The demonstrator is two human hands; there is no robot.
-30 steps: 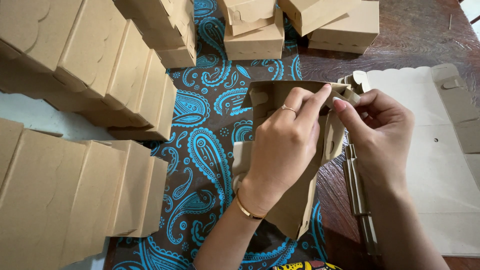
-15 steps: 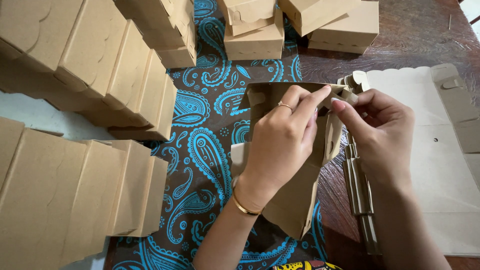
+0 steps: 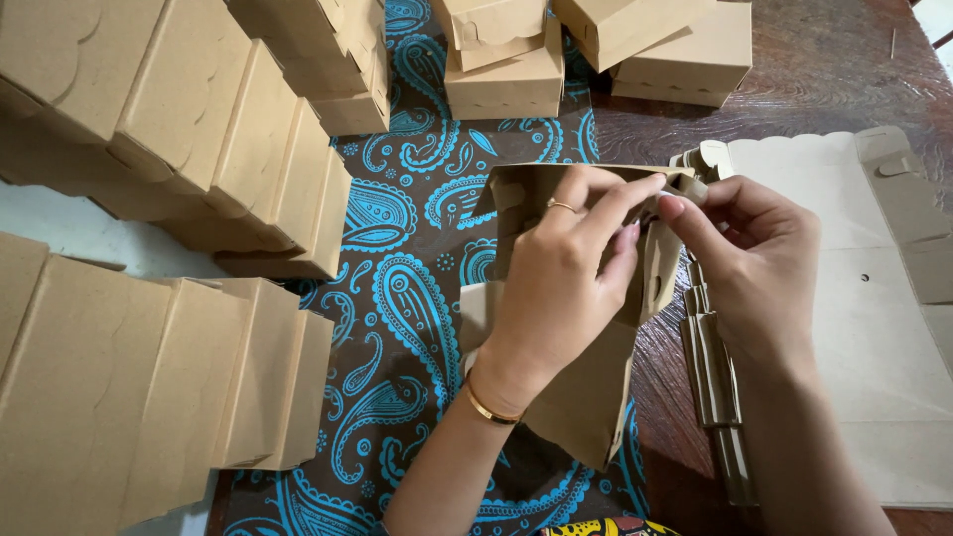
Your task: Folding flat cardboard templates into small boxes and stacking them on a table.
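Over the blue paisley cloth (image 3: 397,298), both hands are working one kraft box blank (image 3: 586,397), half folded and held up off the table; the left hand (image 3: 556,288) pinches its upper edge between thumb and fingers, a ring on one finger and a gold bangle at the wrist; the right hand (image 3: 759,258) nips the same corner from the other side, fingertips almost meeting the left's. It looks like the corner-locking step, a tab being pressed into its slot, though the fingers hide the joint itself; the next move would call for a firm, square push while the side wall stays upright. Finished boxes (image 3: 199,179) lie in rows to the left; a stack of flat blanks (image 3: 854,298) waits at the right on the wooden table (image 3: 844,69).
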